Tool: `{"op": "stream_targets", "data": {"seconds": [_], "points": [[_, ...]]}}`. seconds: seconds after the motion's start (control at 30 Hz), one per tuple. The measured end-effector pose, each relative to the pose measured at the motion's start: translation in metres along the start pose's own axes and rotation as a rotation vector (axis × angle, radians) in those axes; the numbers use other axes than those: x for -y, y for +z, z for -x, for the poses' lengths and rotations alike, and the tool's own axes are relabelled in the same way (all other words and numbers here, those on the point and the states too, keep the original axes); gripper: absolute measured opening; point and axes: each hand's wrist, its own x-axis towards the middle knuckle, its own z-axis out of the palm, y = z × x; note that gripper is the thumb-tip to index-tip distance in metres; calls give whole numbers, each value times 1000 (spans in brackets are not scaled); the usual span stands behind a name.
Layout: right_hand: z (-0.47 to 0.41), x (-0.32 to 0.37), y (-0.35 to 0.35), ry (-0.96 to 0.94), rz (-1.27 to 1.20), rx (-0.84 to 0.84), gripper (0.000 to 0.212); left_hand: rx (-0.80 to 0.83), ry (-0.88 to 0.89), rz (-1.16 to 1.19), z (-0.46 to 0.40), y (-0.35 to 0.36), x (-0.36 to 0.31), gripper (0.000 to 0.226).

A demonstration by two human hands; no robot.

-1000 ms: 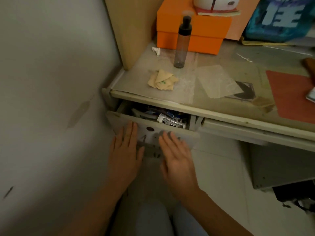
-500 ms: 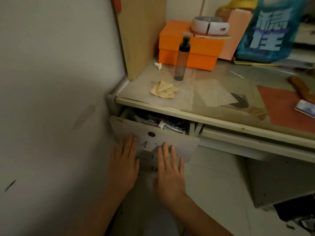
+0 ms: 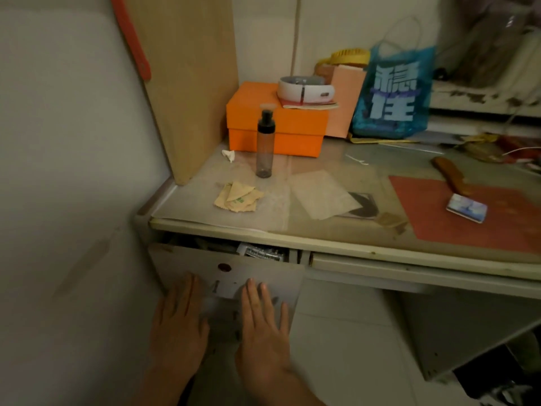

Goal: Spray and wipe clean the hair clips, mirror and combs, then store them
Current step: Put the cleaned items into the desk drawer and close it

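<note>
A person's left hand [image 3: 178, 317] and right hand [image 3: 263, 320] lie flat, fingers straight, on the front of a nearly closed desk drawer [image 3: 263, 269]; clips, mirror and combs are not discernible inside; an even push from both palms should close it squarely; spray bottle [image 3: 265, 145] and cloth [image 3: 238, 197] sit above.

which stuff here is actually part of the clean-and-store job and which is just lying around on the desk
Part of the job:
- spray bottle
- folded wiping cloth
- wooden comb
- drawer, nearly shut, both hands flat on its front: left hand, right hand

Just lying about:
- orange box
- white band-shaped gadget
- blue bag
- small card on the red mat
</note>
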Motion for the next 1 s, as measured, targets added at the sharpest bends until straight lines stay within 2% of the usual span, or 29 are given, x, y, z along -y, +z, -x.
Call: {"op": "stream_targets", "data": {"seconds": [0.07,0.13,0.2,0.27,0.43,0.5,0.67,0.73,0.83,0.93,1.0], "points": [[-5,-5,-6,-14,-27,80,97,-34,2,2,-8,3,-1,99],[-12,-7,-8,-17,11,-36,95,-80,26,9,-16,8,-1,83],[-17,-8,-12,-1,-9,79,90,-111,50,18,-23,11,3,69],[-21,-10,-18,4,12,153,91,-119,63,26,-32,15,6,71],[-38,-17,-21,3,58,159,98,-240,160,-9,-50,21,7,70],[-46,-20,-22,-1,93,171,99,-264,177,-34,-57,23,5,77],[-63,-26,-26,-10,178,195,109,-138,157,-52,-72,25,-1,85],[-66,-27,-31,-3,173,212,106,-55,134,-45,-77,24,-5,98],[-63,-27,-33,-5,156,187,99,-34,137,-23,-76,22,-7,104],[-60,-25,-29,-16,137,121,94,-24,108,-27,-67,25,-3,99],[-60,-25,-23,-32,66,47,92,10,73,-43,-59,30,1,85]]}}
